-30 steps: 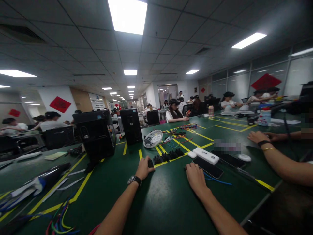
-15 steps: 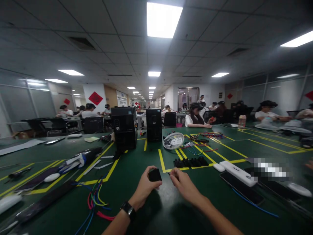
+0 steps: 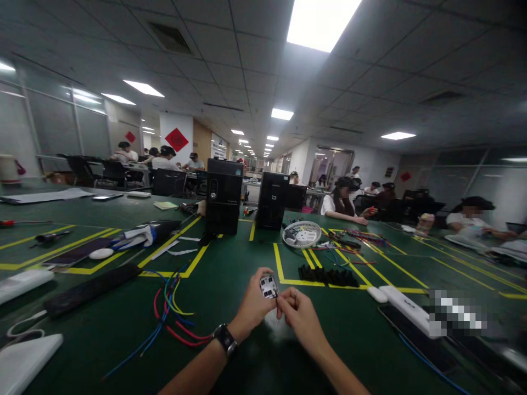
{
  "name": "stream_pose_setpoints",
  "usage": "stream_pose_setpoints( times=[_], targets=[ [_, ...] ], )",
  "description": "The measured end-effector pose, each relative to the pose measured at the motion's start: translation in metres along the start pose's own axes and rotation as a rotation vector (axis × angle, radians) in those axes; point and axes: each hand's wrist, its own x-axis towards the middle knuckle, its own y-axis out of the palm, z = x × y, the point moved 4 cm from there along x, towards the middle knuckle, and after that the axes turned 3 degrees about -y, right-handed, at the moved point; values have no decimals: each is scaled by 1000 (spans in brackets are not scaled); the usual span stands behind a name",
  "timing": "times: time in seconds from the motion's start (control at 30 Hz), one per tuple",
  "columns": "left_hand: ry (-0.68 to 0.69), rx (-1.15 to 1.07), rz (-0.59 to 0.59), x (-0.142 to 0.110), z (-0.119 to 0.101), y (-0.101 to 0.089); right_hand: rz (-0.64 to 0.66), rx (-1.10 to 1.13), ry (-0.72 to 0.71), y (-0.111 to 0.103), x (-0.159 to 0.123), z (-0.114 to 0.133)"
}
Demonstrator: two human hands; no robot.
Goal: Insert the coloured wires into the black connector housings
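Observation:
My left hand [image 3: 252,307], with a black watch on its wrist, is closed round a small black plug-like part [image 3: 268,286] whose pale inner face is turned towards me. My right hand [image 3: 298,312] is closed too, its fingertips pinching the right edge of the same part. Both hands hover just above the green table [image 3: 230,351]. A row of similar black parts [image 3: 327,275] lies beyond them by a yellow line. A bundle of coloured wires [image 3: 168,312] lies to the left of my left forearm.
Two black computer towers [image 3: 224,195] and a white fan cage [image 3: 302,234] stand further back. A white power strip [image 3: 405,304], a phone and a blue wire lie at the right. Long black and white items lie at the left. Several people sit at tables around.
My left hand picked a black part from the row and brought it near. Both hands now hold it, turned so its pale face shows. The camera has swung left.

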Motion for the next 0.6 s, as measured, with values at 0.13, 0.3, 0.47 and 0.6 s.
stream_pose_setpoints(
  times=[0.13,0.3,0.47,0.6],
  targets=[
    [-1,-38,35,-2,6,-1,9,-52,9,3,1,-10],
    [-43,-108,21,0,13,-1,-44,-65,45,-3,5,-17],
    [-100,-278,21,0,17,4,-43,18,105,0,5,-18],
    [-100,-363,45,-3,18,11,-55,52,114,2,5,-20]
  ],
)
